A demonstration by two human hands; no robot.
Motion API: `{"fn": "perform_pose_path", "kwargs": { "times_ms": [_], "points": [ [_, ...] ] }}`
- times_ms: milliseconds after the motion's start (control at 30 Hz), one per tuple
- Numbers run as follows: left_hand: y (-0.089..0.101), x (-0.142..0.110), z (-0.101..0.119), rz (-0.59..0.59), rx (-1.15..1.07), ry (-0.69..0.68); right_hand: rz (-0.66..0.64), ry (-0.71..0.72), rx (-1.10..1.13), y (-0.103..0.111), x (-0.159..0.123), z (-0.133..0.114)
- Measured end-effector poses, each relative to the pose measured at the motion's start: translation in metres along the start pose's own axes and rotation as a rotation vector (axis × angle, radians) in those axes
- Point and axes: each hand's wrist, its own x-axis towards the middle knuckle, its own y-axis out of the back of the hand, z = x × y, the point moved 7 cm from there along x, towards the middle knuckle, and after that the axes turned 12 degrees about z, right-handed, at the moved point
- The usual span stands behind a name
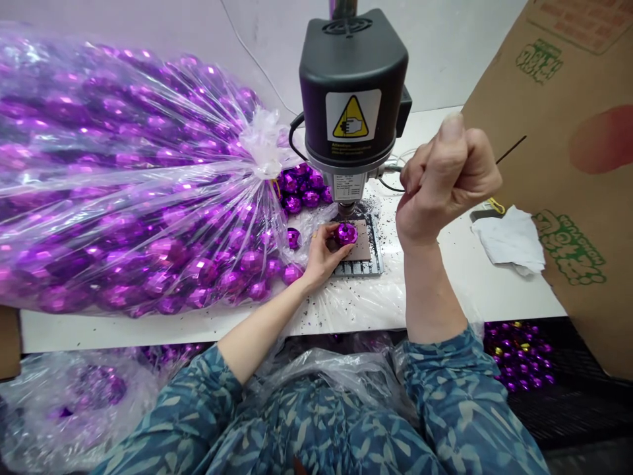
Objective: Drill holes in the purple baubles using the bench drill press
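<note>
A shiny purple faceted ball sits on a small flat board on the metal base plate. My left hand grips it between thumb and fingers, right below the chuck of a black drill press. Whether the tool tip touches the ball is hidden. My right hand is raised beside the machine, closed in a fist. A thin dark rod sticks out from behind that fist; the fingers cover the rest of it.
A large tied plastic bag of purple balls fills the left, with loose balls behind my left hand. Dark shavings surround the base. At right are a white cloth and a cardboard box; more balls lie below the table edge.
</note>
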Motion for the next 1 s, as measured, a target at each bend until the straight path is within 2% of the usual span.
{"fn": "perform_pose_path", "kwargs": {
  "times_ms": [333,700,867,1000],
  "points": [
    [0.000,-0.001,-0.001,-0.003,-0.034,0.034,-0.016,-0.010,0.136,0.011,-0.010,-0.003],
    [0.001,-0.001,0.002,0.007,-0.002,0.008,0.127,-0.019,0.108,0.033,-0.021,0.017],
    [-0.001,-0.001,-0.003,-0.005,0.017,0.002,0.037,0.113,0.202,0.031,-0.024,0.012],
    [0.000,-0.002,-0.004,0.005,0.018,-0.026,0.033,0.181,0.201,0.035,-0.028,0.011]
  ]
}}
